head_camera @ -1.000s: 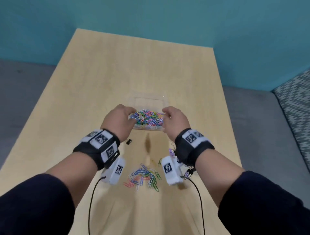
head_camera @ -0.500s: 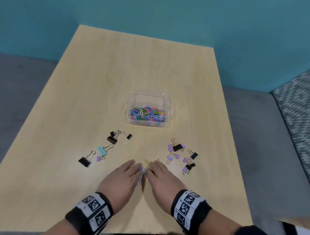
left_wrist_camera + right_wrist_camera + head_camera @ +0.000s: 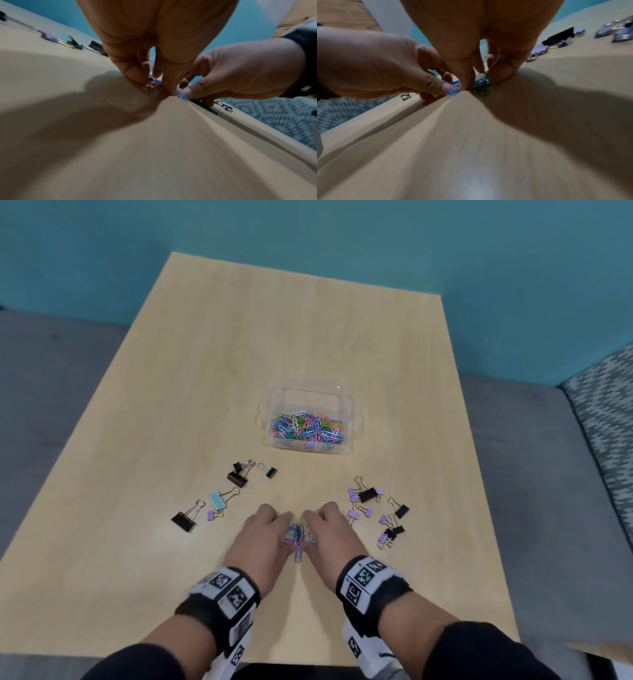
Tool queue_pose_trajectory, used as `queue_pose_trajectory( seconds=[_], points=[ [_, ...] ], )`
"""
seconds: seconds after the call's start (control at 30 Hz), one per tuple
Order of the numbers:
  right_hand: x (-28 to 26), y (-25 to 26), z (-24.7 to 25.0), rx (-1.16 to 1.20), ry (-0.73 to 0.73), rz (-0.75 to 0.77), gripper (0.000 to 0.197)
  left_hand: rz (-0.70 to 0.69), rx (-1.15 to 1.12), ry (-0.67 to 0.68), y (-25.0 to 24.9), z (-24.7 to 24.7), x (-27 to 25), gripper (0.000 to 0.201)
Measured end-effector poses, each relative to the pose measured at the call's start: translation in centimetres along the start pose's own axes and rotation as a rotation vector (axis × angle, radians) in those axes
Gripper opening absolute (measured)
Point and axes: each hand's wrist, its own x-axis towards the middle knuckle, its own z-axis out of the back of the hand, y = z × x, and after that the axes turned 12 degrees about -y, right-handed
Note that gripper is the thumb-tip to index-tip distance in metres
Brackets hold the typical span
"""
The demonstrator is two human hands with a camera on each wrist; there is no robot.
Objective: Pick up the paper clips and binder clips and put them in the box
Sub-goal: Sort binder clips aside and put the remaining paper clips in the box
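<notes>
The table [image 3: 205, 371] fills most of the head view. On it, at about 12 o'clock from the hands, stands the clear box [image 3: 352, 419], its floor covered with coloured paper clips [image 3: 306, 428]. The left hand [image 3: 260, 537] and right hand [image 3: 329, 537] lie close together near the table's near edge, fingers curled in toward each other, pinching a small heap of loose clips [image 3: 298, 537] between them against the wood. Black, blue and purple binder clips [image 3: 219, 499] lie scattered at 10 o'clock from the hands; a second group [image 3: 368, 494], black and purple, lies at 2 o'clock. Both groups lie apart from the hands and outside the box.
</notes>
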Motion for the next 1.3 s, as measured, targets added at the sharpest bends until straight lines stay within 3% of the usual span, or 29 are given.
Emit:
queue_pose_trajectory(
  seconds=[0.1,0.37,0.73,0.97,1.1,1.2,1.3],
  points=[
    [1.0,0.1,-0.1,-0.027,0.012,0.014,0.017,-0.021,0.021,-0.015,-0.2,-0.4,1.1,0.008],
    [1.6,0.3,0.7,-0.109,0.072,0.056,0.028,-0.077,0.120,-0.006,0.1,-0.1,1.7,0.024],
    [1.9,0.5,2.5,-0.090,0.155,0.040,0.025,-0.020,0.054,-0.047,0.4,0.5,1.4,0.016],
    [2.5,-0.6,3.0,0.164,0.098,-0.115,0.015,0.150,-0.153,-0.012,0.5,2.5,1.9,0.015],
    [3.2,-0.1,4.9,0.416,0.092,-0.305,0.017,0.311,-0.349,0.084,0.2,4.5,2.6,0.016],
    [5.1,0.4,6.8,0.593,0.085,-0.401,0.015,0.409,-0.524,0.084,-0.5,6.6,4.4,0.021],
    [8.4,0.5,9.1,0.702,0.001,-0.389,0.015,0.405,-0.638,0.015,-1.5,8.7,7.6,0.016]
  ],
)
